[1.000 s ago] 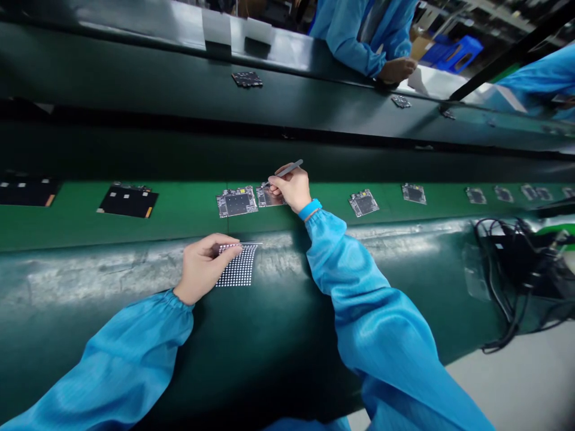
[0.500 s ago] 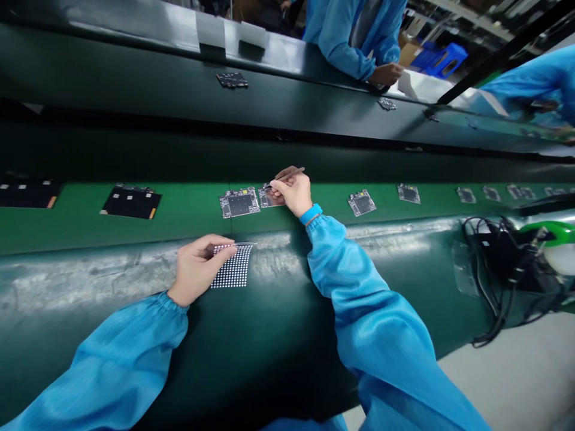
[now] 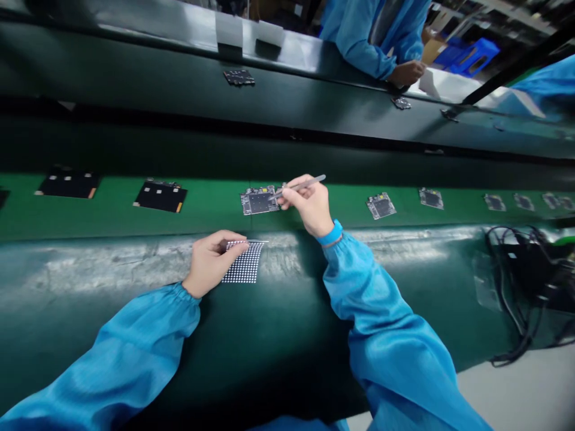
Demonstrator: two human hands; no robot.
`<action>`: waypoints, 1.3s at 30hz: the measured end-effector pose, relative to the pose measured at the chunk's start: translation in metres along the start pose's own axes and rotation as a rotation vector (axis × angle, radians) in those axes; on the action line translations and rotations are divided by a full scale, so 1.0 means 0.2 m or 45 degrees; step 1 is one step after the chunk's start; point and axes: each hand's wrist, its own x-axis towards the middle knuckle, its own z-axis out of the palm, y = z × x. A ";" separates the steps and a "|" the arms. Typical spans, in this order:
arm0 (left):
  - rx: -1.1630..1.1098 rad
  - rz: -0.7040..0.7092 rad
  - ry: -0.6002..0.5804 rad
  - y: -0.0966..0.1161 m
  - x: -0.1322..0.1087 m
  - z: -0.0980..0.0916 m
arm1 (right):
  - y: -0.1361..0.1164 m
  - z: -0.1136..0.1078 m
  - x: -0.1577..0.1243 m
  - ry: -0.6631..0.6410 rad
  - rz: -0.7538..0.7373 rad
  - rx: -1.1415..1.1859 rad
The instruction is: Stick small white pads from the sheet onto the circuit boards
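Note:
My left hand [image 3: 214, 261] pinches the upper edge of a sheet of small white dots [image 3: 245, 264] between thumb and fingers, over the near ledge. In my right hand [image 3: 309, 206] is a pair of tweezers [image 3: 317, 181], held like a pen. Their tip reaches over the right part of a circuit board [image 3: 258, 202] lying on the green belt; whether it touches the board I cannot tell. Another board behind my right fingers is mostly hidden.
Two black-covered boards [image 3: 160, 196] lie on the green belt [image 3: 215, 218] to the left, several bare boards [image 3: 381, 206] to the right. Black cables [image 3: 507, 299] hang at the right. Across the line, a person in a blue sleeve [image 3: 359, 51] rests a hand near another board [image 3: 401, 103].
My right hand has turned, and the tweezers' tip now shows over the left-hand board of the pair. My left hand still holds the sheet. The whole view has shifted, so things appear further right.

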 end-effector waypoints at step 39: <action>-0.033 -0.004 -0.039 0.01 0.01 0.00 | -0.11 0.18 -0.29 -0.328 0.119 0.149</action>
